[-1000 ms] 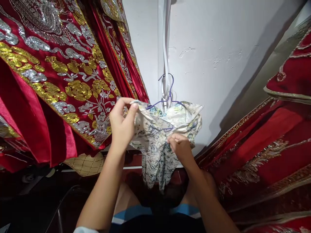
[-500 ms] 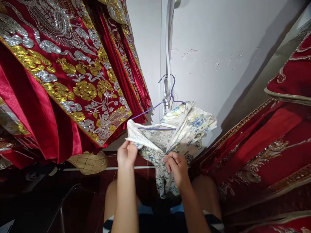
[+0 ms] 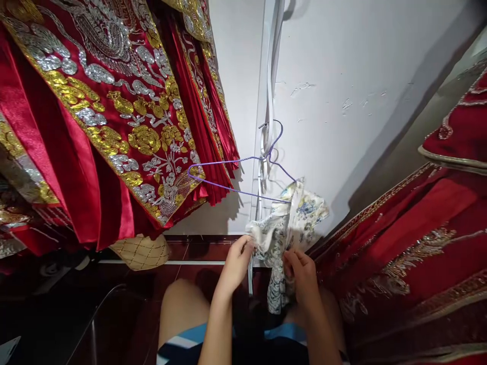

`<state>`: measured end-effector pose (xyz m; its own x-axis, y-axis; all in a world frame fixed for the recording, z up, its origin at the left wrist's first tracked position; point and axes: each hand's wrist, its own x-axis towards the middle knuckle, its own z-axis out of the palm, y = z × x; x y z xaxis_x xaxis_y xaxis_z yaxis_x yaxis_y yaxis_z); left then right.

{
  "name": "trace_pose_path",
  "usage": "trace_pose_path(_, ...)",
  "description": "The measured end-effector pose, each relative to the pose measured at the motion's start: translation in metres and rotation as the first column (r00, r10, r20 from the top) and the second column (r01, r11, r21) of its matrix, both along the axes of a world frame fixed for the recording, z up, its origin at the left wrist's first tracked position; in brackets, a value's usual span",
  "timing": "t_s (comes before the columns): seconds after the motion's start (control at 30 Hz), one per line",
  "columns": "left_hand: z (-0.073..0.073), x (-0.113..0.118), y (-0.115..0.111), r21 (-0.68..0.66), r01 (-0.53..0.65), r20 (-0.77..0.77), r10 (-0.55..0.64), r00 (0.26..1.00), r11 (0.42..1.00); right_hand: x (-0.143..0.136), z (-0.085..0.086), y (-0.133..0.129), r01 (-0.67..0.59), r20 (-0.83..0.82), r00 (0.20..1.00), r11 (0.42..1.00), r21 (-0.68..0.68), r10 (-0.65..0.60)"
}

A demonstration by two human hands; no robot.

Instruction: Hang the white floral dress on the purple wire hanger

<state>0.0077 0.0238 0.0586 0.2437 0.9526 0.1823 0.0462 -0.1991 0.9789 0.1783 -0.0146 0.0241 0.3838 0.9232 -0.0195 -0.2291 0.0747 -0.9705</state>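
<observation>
A white floral dress (image 3: 306, 215) with blue and yellow flowers hangs by one shoulder from the right arm of a purple wire hanger (image 3: 228, 187). The hanger's left arm is bare. My left hand (image 3: 240, 253) pinches the dress's loose left side, bunched below the hanger. Lower on the front, my right hand (image 3: 300, 266) is closed on the fabric's edge. The hanger hooks onto a white strap (image 3: 269, 91) against the wall. The dress's lower part falls in a narrow bunch between my hands.
Red garments with gold and silver sequins (image 3: 144, 137) hang close on the left. More red embroidered garments (image 3: 411, 243) crowd the right side. Behind the hanger is a pale scuffed wall (image 3: 342, 66). A tan quilted item (image 3: 142, 252) sits low on the left, above the dark red floor.
The dress's left shoulder has come off the hanger, and my left hand has carried it right and down. The right hand moved slightly right and down, still on the fabric. The hanger now tilts.
</observation>
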Motion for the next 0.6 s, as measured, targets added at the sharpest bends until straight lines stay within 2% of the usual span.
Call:
trace_pose_path(0.07, 0.008, -0.001, -0.002, 0.017, -0.030, 0.084, 0.029, 0.996, 0.999, 0.009, -0.009, 0.001, 0.060, 0.018, 0.998, 0.997, -0.056, -0.059)
trace_pose_path(0.13, 0.015, -0.003, -0.005, 0.036, -0.062, 0.156, 0.055, 0.986, 0.997, 0.018, -0.013, 0.002, 0.136, 0.076, 0.988, 0.989, -0.054, -0.132)
trace_pose_path(0.2, 0.022, -0.002, -0.011, 0.057, -0.085, 0.197, 0.072, 0.978, 0.995, 0.024, -0.010, 0.001, 0.199, 0.130, 0.971, 0.980, 0.015, -0.200)
trace_pose_path(0.27, 0.029, 0.003, -0.020, 0.070, -0.077, 0.198, 0.062, 0.978, 0.995, 0.024, 0.000, -0.002, 0.206, 0.145, 0.964, 0.972, 0.112, -0.221)
trace_pose_path(0.33, 0.036, 0.011, -0.030, 0.079, -0.031, 0.184, 0.016, 0.983, 0.996, 0.018, 0.012, -0.007, 0.072, 0.183, 0.978, 0.983, 0.167, -0.103)
trace_pose_path(0.4, 0.041, 0.018, -0.038, 0.100, 0.016, 0.166, -0.033, 0.986, 0.995, 0.007, 0.020, -0.014, -0.148, 0.204, 0.971, 0.983, 0.111, 0.123)
trace_pose_path(0.43, 0.043, 0.021, -0.040, 0.116, 0.026, 0.152, -0.044, 0.987, 0.993, 0.000, 0.022, -0.018, -0.257, 0.170, 0.955, 0.965, 0.054, 0.245)
trace_pose_path(0.5, 0.042, 0.022, -0.040, 0.152, 0.004, 0.119, -0.022, 0.993, 0.988, -0.013, 0.023, -0.025, -0.439, 0.015, 0.898, 0.898, -0.036, 0.439)
trace_pose_path(0.6, 0.034, 0.011, -0.034, 0.176, -0.056, 0.047, 0.048, 0.998, 0.983, -0.025, 0.023, -0.032, -0.627, -0.189, 0.767, 0.779, -0.017, 0.614)
